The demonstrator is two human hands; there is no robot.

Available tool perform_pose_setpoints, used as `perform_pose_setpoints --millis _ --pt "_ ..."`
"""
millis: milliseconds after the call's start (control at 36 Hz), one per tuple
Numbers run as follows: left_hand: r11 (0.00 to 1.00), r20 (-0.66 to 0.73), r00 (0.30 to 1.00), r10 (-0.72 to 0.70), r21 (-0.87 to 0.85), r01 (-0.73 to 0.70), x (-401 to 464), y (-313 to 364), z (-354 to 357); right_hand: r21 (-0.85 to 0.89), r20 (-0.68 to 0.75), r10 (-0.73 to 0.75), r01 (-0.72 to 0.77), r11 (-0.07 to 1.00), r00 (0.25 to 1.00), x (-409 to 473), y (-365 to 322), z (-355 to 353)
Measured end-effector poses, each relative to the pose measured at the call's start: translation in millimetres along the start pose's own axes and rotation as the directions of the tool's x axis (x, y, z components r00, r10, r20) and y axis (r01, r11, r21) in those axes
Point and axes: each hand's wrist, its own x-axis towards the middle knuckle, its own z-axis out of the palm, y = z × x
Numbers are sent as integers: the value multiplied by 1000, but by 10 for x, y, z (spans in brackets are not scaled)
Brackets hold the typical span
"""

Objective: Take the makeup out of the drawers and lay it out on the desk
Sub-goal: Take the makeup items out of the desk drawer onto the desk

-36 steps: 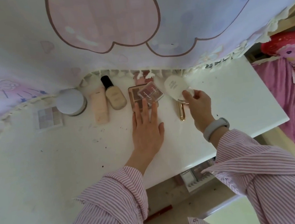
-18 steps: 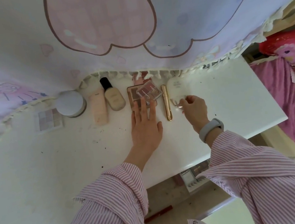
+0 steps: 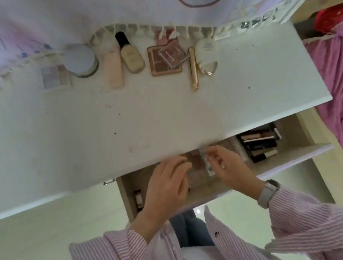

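Observation:
Both my hands are down in the open drawer (image 3: 293, 153) under the desk edge. My left hand (image 3: 168, 185) curls over the left side of a pinkish palette in a clear case (image 3: 198, 167), and my right hand (image 3: 229, 166) pinches its right edge. The palette is blurred and partly hidden by the desk edge. On the white desk (image 3: 143, 116), along the back, lie a pale eyeshadow palette (image 3: 54, 77), a round jar (image 3: 81, 60), a pink tube (image 3: 113, 70), a foundation bottle (image 3: 131, 57), a brown palette (image 3: 159, 66) with a small palette (image 3: 172, 54) on top, a gold tube (image 3: 193, 68) and a white bottle (image 3: 207, 57).
A stack of dark makeup boxes (image 3: 259, 143) fills the drawer's right end. A small bottle (image 3: 138, 197) lies at its left end. A printed curtain (image 3: 152, 8) hangs over the desk's back edge. Pink bedding (image 3: 341, 89) lies to the right.
Both hands left the desk top and dropped into the drawer, where they now hold a pinkish palette. The white bottle and gold tube stay on the desk. The view tilted down.

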Motion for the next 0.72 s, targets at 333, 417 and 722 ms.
perform_pose_setpoints --millis 333,417,722 --pt "787 457 645 -612 268 556 -474 -559 359 -624 106 321 -188 758 941 269 307 643" --pt "826 552 618 -559 308 472 -408 -669 462 -665 37 387 -267 698 921 413 313 811" --pt "910 704 639 -310 415 -16 -386 -812 610 -738 135 363 -150 657 922 454 350 924"
